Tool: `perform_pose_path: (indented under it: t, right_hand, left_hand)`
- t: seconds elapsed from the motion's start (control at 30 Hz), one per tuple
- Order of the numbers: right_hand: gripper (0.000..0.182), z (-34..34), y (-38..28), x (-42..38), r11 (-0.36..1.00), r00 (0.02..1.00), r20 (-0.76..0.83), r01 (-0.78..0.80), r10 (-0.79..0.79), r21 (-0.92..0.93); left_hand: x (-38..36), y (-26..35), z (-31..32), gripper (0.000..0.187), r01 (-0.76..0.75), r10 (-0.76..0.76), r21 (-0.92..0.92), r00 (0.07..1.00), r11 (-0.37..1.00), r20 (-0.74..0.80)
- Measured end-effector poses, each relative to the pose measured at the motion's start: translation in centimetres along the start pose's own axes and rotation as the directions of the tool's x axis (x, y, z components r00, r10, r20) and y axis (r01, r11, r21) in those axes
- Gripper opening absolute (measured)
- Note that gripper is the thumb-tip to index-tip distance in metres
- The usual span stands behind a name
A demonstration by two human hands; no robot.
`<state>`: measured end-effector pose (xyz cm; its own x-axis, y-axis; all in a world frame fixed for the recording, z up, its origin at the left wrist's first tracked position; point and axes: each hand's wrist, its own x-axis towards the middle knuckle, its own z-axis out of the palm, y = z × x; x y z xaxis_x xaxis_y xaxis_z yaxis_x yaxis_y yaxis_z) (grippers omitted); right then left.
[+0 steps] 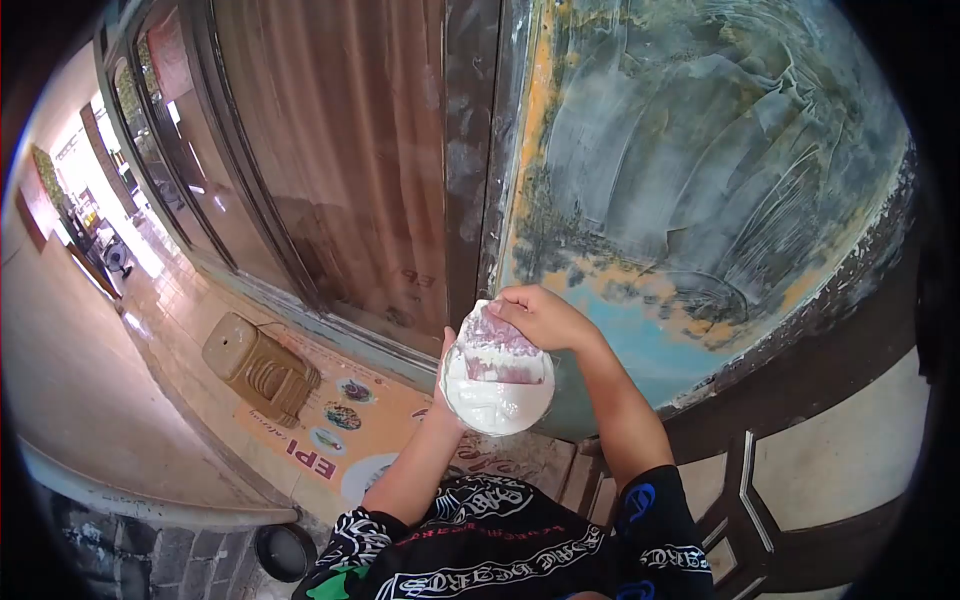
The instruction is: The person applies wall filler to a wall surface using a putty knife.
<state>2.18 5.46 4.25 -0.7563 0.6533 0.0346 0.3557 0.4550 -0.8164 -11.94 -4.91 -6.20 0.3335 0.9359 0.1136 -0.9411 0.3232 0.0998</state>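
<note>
A round container of white paste (497, 405) is held in front of my body by my left hand (446, 372), whose fingers show at its left side; the rest of that hand is hidden beneath it. My right hand (543, 317) grips the top of a flat, pinkish spreader (505, 345) smeared with white. The spreader's straight lower edge lies over the paste. Ahead and to the right, the wall (690, 150) carries grey-white smears over blue-green and orange patches.
A brown plastic stool (257, 365) lies on its side on a printed orange banner (335, 420) at the left. Glass panels with a curtain (340, 150) behind stand ahead. A dark round pan (284, 552) is at the lower left, and dark-framed panels (810, 480) are at the lower right.
</note>
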Motion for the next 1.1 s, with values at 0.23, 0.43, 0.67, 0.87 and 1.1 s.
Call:
perform_pose_path:
  t: [0.23,0.43,0.67,0.87,1.1]
  right_hand:
    - [0.034,0.4,-0.1,0.1,0.987,0.997,-0.067,0.043,-0.033,0.152]
    - [0.034,0.0,-0.5,-0.3,0.991,0.989,-0.150,0.034,-0.015,0.127]
    - [0.033,0.1,-0.6,-0.4,0.992,0.991,-0.129,-0.005,0.022,0.128]
    - [0.033,-0.5,-0.7,-0.7,0.992,0.993,-0.119,-0.008,0.023,0.125]
    - [0.024,-1.8,-1.2,-1.4,0.972,0.930,-0.361,0.144,-0.068,0.188]
  left_hand:
    - [-0.5,0.0,1.0,0.078,-0.054,0.054,0.011,0.998,0.998,-0.014]
    - [-0.6,0.2,1.3,0.072,-0.023,0.023,-0.006,1.000,1.000,0.007]
    - [-0.2,0.2,1.0,0.078,-0.032,0.032,0.021,0.999,0.999,-0.003]
    - [0.1,0.5,0.8,0.079,-0.048,0.049,0.070,0.999,0.996,-0.017]
    - [1.3,0.7,1.9,0.083,-0.081,0.079,0.016,0.992,0.997,0.095]
